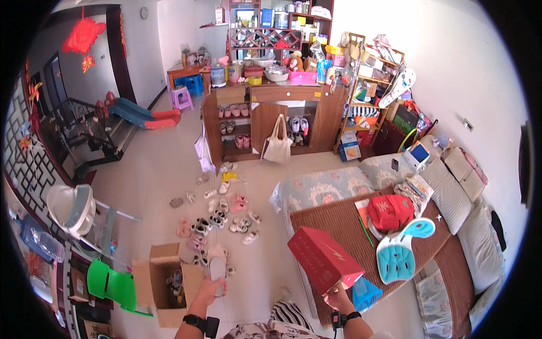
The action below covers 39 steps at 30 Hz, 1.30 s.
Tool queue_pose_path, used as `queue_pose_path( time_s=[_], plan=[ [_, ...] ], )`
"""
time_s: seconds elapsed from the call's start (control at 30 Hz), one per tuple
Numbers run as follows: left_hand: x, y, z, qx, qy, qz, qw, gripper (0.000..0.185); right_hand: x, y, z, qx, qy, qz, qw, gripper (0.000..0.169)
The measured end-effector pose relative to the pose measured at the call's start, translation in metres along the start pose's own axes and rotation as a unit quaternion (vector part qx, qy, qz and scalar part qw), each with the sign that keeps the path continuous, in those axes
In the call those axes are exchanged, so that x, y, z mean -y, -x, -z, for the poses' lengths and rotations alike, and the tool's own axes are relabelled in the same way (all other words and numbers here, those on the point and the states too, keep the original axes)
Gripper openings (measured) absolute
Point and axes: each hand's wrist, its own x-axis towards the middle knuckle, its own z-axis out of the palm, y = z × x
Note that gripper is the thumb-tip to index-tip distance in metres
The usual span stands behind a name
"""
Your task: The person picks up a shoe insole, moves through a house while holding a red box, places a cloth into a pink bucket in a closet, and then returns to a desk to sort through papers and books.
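My left hand [214,291] grips a grey-soled slipper [217,270], sole facing up, just right of an open cardboard box [168,282] with a few items inside. At the near end of a red box [322,258] on the sofa edge, my right hand [336,298] has its fingers on the bottom edge. A blue plastic bag [366,293] lies beside that hand. Many pairs of shoes [218,218] are spread over the floor ahead. Behind them stands a wooden shoe cabinet [269,116] with open doors and shoes on its shelves.
On the sofa's brown cover [334,216] rest a red backpack [390,212] and a teal-padded seat [396,258]. A green chair [112,282] and a white high chair [72,209] stand at left. A toy slide [144,114] is farther back. A beige tote bag [278,146] hangs on the cabinet.
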Motion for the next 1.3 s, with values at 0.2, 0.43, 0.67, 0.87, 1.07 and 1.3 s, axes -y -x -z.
queue_pose_path(
  time_s=[0.2, 0.43, 0.67, 0.87, 1.07, 1.3],
  plan=[
    [-0.083, -0.06, -0.05, -0.055, -0.014, 0.022, 0.998, 0.016, 0.124, -0.079, -0.08, 0.038, 0.049, 0.069, 0.996, 0.044],
    [-0.14, -0.173, -0.028, -0.074, 0.052, 0.01, 0.996, 0.017, 0.156, -0.177, -0.099, -0.205, 0.412, -0.094, 0.883, 0.046],
    [-0.253, -0.295, -0.064, 0.017, 0.045, 0.032, 0.998, 0.022, 0.163, -0.255, -0.264, -0.033, 0.562, -0.031, 0.826, 0.025],
    [-0.356, -0.381, -0.146, 0.233, 0.015, 0.034, 0.972, 0.032, 0.169, -0.315, -0.499, 0.179, 0.56, 0.108, 0.802, 0.043],
    [-0.408, -0.453, -0.212, 0.338, 0.035, 0.063, 0.938, 0.039, 0.192, -0.343, -0.663, 0.253, 0.426, 0.141, 0.857, 0.04],
    [-0.496, -0.513, -0.302, 0.297, 0.065, 0.138, 0.943, 0.049, 0.291, -0.411, -0.719, 0.236, 0.473, 0.26, 0.808, 0.026]
  ],
)
